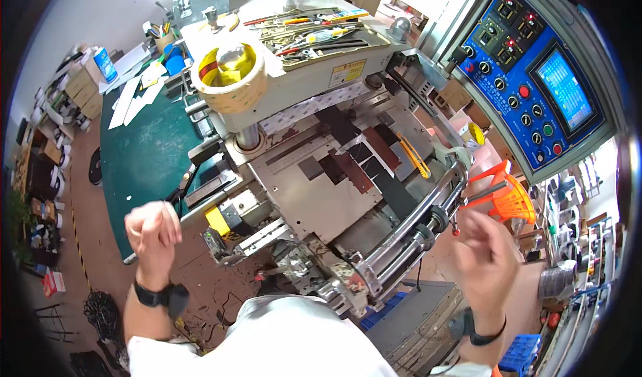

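Observation:
My left hand (153,233) is raised to the left of a grey metal machine (314,196), its fingers curled in, with nothing visible in it. My right hand (487,256) is blurred at the right of the machine's steel rollers (408,233), fingers loosely spread and holding nothing. Both wrists carry black bands. Dark leather-like strips (351,166) lie on the machine's flat plate. A yellow utility knife (414,156) rests beside them. Neither hand touches the machine.
A roll of tape (231,76) and a tray of hand tools (314,32) sit on top of the machine. A blue control panel (535,76) with a screen hangs at right. A green cutting mat (144,156) lies left; an orange plastic stool (508,196) stands right.

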Available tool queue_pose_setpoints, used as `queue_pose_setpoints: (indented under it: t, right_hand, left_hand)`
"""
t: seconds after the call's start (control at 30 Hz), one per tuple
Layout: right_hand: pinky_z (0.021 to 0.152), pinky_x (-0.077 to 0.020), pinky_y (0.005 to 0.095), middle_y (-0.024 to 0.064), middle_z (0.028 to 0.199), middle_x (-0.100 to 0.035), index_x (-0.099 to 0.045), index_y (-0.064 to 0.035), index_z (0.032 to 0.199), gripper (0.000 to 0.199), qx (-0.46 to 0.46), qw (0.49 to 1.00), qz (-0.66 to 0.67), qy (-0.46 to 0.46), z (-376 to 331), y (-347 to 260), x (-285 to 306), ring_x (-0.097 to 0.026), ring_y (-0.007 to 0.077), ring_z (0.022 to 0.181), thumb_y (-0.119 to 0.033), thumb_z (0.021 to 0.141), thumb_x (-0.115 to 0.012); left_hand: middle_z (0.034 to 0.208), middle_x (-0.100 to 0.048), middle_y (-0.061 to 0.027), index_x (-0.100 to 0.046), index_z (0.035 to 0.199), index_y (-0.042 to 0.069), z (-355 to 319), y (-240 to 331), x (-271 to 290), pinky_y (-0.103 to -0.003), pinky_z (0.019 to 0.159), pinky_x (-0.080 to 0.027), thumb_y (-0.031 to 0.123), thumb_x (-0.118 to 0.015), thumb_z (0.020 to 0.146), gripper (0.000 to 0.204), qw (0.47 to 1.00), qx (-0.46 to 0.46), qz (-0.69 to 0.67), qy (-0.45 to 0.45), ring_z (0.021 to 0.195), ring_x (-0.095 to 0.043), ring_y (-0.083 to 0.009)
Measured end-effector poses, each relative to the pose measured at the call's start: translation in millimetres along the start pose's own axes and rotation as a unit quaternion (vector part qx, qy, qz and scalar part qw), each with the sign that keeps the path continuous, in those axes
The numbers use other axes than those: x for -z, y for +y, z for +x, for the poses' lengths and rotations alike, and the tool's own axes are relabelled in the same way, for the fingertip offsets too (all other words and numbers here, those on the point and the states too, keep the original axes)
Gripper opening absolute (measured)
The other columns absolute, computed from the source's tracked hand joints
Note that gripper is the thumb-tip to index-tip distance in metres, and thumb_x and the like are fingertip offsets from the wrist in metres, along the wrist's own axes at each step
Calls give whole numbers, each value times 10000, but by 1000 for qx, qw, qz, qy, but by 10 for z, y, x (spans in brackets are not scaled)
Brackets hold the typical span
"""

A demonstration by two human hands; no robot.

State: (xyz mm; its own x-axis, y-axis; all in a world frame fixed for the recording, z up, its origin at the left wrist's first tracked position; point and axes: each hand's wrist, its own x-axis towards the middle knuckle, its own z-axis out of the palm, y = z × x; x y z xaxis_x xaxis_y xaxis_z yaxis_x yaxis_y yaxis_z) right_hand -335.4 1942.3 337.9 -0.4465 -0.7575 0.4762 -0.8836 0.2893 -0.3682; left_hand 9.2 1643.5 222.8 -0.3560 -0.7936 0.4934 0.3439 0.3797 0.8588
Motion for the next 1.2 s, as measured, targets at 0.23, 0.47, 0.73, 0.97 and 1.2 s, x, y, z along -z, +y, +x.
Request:
queue_pose_setpoints:
  t: [0.23, 0.47, 0.73, 0.97, 1.2]
  right_hand:
    - [788, -539, 466, 231, 957, -660, -573, -72, 1302, 473, 55, 987, -79, -130, 1009, -306, -1712, -651, 420, 842, -149, 853, -702]
    - [784, -538, 487, 230, 917, -664, -634, -44, 1167, 309, 51, 984, -127, -112, 1112, -102, -2194, -657, 419, 872, -134, 871, -644]
    - [805, -535, 487, 242, 900, -681, -684, -2, 1036, 226, 23, 993, -88, -81, 1245, 82, -2055, -660, 426, 888, -141, 914, -555]
    - [818, -529, 501, 277, 921, -680, -697, 14, 1078, 299, 6, 998, 42, -56, 1308, 81, -2133, -662, 440, 905, -195, 952, -525]
    - [829, -534, 496, 266, 937, -689, -698, 1, 1134, 315, -15, 989, 106, -99, 1254, 135, -2134, -665, 439, 924, -200, 952, -537]
  left_hand:
    - [544, -513, -53, -530, 621, 27, -1484, -1322, 346, -300, 438, -367, 158, -530, 941, 346, 909, 397, 3, 125, 458, -474, -131]
    - [752, -601, -61, -568, 901, -6, -1814, -2245, 465, -317, 584, -445, 108, -570, 927, 117, 904, 341, 189, 176, 661, -549, -141]
    - [916, -623, -44, -567, 1042, 8, -1793, -2230, 529, -292, 713, -483, 123, -584, 950, 148, 900, 389, 97, 172, 798, -588, -135]
    - [855, -608, 10, -593, 999, 44, -1665, -2213, 297, -281, 674, -465, 187, -550, 1021, 151, 896, 340, -11, 284, 746, -570, -105]
    - [1031, -644, -7, -604, 1201, 66, -1829, -2447, 622, -279, 771, -508, 195, -521, 1048, 217, 915, 343, 30, 209, 890, -614, -118]
